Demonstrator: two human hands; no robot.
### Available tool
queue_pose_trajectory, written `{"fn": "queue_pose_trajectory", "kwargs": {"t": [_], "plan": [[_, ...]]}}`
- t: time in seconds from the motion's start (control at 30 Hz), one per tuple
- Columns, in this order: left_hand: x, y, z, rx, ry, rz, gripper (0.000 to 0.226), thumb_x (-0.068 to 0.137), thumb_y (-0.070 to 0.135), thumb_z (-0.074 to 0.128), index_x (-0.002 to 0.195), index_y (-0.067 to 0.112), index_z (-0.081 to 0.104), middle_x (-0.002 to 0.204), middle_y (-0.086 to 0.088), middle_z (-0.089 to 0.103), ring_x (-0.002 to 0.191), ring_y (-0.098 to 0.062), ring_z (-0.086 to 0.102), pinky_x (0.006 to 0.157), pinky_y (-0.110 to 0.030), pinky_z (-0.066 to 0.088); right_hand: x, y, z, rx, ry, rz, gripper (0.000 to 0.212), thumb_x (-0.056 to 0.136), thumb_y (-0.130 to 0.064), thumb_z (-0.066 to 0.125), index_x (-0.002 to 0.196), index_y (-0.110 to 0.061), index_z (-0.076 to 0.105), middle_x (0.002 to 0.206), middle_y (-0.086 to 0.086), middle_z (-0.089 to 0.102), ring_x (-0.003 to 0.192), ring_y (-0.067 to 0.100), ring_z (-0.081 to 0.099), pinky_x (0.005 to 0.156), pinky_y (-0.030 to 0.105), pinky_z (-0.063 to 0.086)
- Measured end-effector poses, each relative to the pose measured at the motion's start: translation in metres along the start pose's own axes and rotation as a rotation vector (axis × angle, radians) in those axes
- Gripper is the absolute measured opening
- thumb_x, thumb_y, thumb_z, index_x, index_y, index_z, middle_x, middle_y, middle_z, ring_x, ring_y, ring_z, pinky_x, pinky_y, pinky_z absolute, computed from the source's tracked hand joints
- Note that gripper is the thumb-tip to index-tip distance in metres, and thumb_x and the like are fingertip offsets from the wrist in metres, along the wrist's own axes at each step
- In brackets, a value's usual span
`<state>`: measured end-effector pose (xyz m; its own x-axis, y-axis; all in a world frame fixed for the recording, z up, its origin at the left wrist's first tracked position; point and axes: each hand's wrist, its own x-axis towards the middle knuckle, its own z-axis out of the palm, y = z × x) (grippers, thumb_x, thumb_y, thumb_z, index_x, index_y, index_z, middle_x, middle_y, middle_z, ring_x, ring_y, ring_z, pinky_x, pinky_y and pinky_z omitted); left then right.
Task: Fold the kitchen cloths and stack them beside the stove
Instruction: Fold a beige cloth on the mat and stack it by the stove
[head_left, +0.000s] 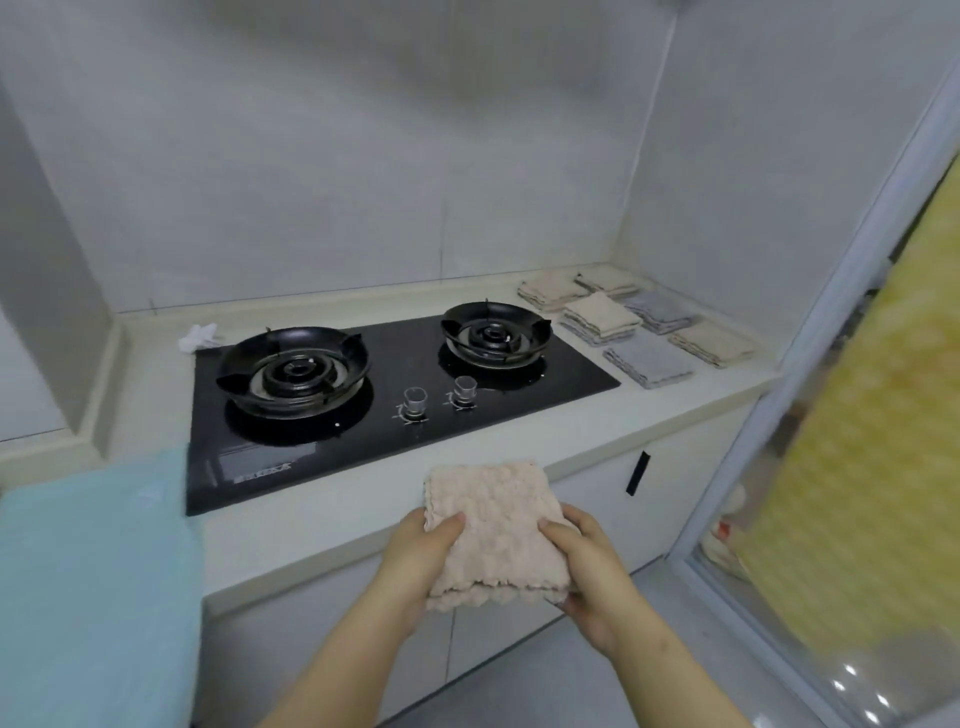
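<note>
Both hands, left hand (415, 564) and right hand (592, 566), grip a folded pink cloth (493, 530) over the near bench (311, 530) edge; folded cloths (639, 325) lie right of the stove (384, 395).

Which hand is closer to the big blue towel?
Left. The left hand grips the left edge of the pink cloth, on the side toward the big blue towel; the right hand grips the opposite edge, farther from it.
</note>
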<state>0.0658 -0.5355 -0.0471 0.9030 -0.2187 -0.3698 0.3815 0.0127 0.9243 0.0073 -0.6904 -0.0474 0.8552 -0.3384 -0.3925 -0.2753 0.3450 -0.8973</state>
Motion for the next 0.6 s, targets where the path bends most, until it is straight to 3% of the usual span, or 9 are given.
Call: {"fn": "queue_pose_trajectory", "kwargs": {"t": [0.13, 0.27, 0.47, 0.6], "plan": [[0.038, 0.017, 0.072, -0.039, -0.048, -0.005, 0.026, 0.092, 0.019, 0.056, 0.117, 0.011, 0.057, 0.106, -0.003, 0.067, 0.093, -0.019, 0.064, 0.075, -0.03, 0.053, 0.043, -0.036, -0.059, 0.019, 0.013, -0.011, 0.034, 0.09, -0.015, 0.057, 0.123, -0.021, 0.05, 0.11, 0.005, 0.065, 0.094, 0.023, 0.065, 0.063, 0.033, 0.053], [0.085, 0.03, 0.126, -0.036, -0.077, -0.037, 0.029, 0.092, 0.02, 0.057, 0.119, 0.012, 0.056, 0.11, -0.005, 0.068, 0.097, -0.022, 0.065, 0.083, -0.035, 0.054, 0.088, -0.07, -0.1, 0.027, 0.025, -0.033, 0.034, 0.089, -0.013, 0.057, 0.122, -0.021, 0.052, 0.11, 0.004, 0.066, 0.095, 0.023, 0.066, 0.071, 0.037, 0.056], [0.183, 0.061, 0.207, -0.031, -0.146, -0.019, 0.022, 0.092, 0.02, 0.056, 0.113, 0.015, 0.057, 0.107, -0.005, 0.068, 0.093, -0.022, 0.066, 0.068, -0.031, 0.053, 0.175, -0.125, -0.153, 0.028, 0.054, -0.076, 0.033, 0.089, -0.012, 0.058, 0.12, -0.021, 0.053, 0.11, 0.004, 0.066, 0.094, 0.023, 0.066, 0.072, 0.037, 0.055], [0.252, 0.087, 0.261, -0.009, -0.165, -0.018, 0.026, 0.09, 0.02, 0.059, 0.114, 0.011, 0.058, 0.104, -0.01, 0.069, 0.09, -0.027, 0.067, 0.074, -0.037, 0.055, 0.239, -0.167, -0.183, 0.012, 0.09, -0.078, 0.03, 0.09, -0.01, 0.057, 0.119, -0.019, 0.054, 0.107, 0.008, 0.066, 0.09, 0.026, 0.066, 0.074, 0.039, 0.055]]}}
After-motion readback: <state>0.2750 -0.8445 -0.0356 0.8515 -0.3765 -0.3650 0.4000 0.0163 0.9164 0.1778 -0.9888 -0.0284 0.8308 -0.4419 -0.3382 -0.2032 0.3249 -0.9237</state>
